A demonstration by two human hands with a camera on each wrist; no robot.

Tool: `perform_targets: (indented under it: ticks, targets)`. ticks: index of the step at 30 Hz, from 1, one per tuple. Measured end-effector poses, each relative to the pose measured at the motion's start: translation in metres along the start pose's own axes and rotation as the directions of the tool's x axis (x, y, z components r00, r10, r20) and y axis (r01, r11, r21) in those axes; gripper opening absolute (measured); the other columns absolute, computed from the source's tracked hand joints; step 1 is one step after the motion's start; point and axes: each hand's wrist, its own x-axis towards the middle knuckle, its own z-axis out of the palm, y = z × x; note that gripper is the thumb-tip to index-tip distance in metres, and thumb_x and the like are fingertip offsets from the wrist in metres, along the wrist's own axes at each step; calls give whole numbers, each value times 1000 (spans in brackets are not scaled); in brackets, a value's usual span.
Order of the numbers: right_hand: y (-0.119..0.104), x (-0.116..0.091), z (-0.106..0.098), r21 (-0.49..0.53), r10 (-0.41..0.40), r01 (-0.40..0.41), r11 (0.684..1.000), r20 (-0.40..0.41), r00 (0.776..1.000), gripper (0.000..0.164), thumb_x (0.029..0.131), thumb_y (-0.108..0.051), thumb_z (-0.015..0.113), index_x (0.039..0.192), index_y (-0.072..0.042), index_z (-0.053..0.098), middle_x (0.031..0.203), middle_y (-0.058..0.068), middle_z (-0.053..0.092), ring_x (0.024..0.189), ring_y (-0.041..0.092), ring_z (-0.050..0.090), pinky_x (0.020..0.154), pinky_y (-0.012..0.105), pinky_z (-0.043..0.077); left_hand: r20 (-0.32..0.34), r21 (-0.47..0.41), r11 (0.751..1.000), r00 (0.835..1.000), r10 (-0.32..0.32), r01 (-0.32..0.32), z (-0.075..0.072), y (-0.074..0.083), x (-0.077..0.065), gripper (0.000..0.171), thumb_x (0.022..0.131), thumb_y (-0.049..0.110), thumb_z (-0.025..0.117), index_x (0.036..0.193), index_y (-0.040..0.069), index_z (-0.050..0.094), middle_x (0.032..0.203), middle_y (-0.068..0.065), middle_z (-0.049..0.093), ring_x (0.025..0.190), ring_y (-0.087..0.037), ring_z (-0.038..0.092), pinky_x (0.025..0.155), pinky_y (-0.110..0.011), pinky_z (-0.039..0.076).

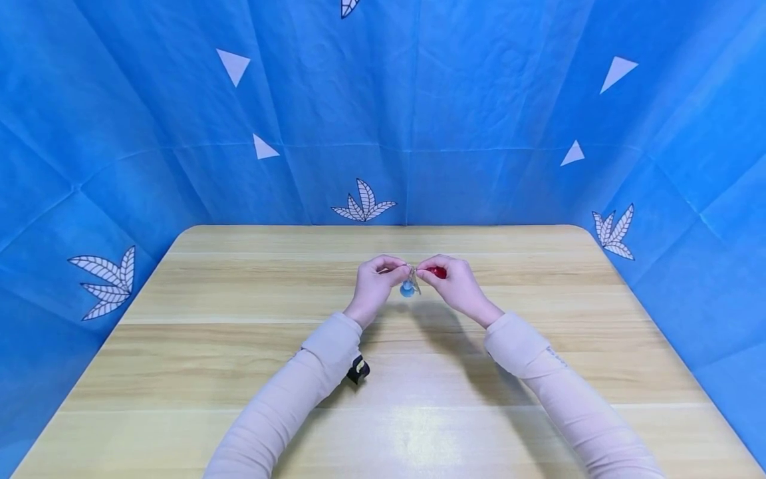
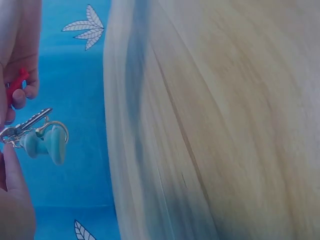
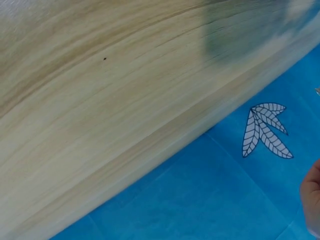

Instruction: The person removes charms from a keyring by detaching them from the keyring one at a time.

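Over the far middle of the table, my left hand (image 1: 374,286) pinches a key ring between thumb and fingertips. From the ring hang a silver key (image 2: 35,119) and a pale blue rounded charm (image 2: 56,144), with a gold-coloured hoop (image 2: 65,131) beside it. My right hand (image 1: 457,286) has its fingertips right at the ring from the other side. A small glossy red piece (image 1: 439,272) is held in its curled fingers; its kind is hidden by them. In the right wrist view, only part of a hand (image 3: 312,200) shows at the edge.
The wooden table (image 1: 239,399) has its far edge just beyond the hands. Blue cloth (image 1: 479,100) with white leaf and triangle prints hangs behind and on both sides. A small black object (image 1: 359,370) shows against the left sleeve.
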Motion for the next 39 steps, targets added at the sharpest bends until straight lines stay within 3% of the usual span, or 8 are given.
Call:
perform_targets:
  ticks: [8,14,25,39]
  targets:
    - [-1,0,1,10,8,-8,1000,4,1000,11,87,-14,63,94,-7,68,83,7,65,65,16,48,53,22,42,34,8,999,999,-33,32,-2,3,-2,14,82,11,68,93,3,65,92,-4,64,86,-13,62,85,-28,52]
    - [-3,0,1,16,58,-59,998,37,998,13,88,-15,61,96,-6,66,78,7,61,64,17,48,54,24,43,24,-22,999,999,-26,27,-1,-1,0,14,81,8,68,93,2,64,92,-4,63,86,-13,62,85,-27,52]
    - [-3,1,0,132,97,-108,985,91,991,19,89,-14,59,99,0,67,83,16,62,68,15,50,59,23,45,13,-57,998,1000,-11,11,-1,-1,-2,13,80,4,68,91,0,64,89,-3,63,84,-11,62,84,-27,53]
    - [-5,2,-1,63,103,-105,992,48,994,14,88,-15,61,95,-3,67,71,5,56,60,15,44,51,21,37,58,-33,999,998,13,-11,-1,-4,-2,17,80,5,68,96,0,64,92,-3,63,85,-12,63,84,-28,52]
